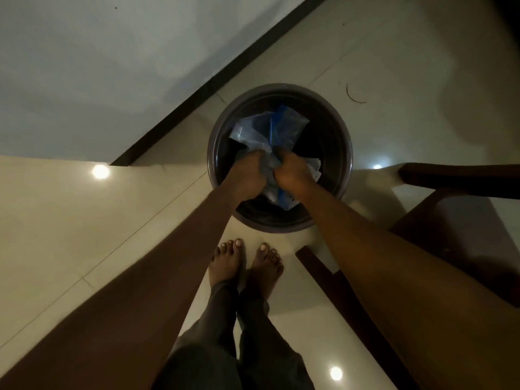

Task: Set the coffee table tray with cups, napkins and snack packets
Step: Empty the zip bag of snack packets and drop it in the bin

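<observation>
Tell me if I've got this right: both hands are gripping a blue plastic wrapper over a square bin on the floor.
Not quite: the bin is round, not square, as the head view shows. The left hand and right hand do both grip the blue plastic wrapper over it, on the floor.

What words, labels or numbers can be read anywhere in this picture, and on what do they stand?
No text can be read.
Crumpled blue and clear plastic wrapper, gripped by the left hand and right hand: faint marks, too blurred to read.
Round dark bin: no label shows.
</observation>
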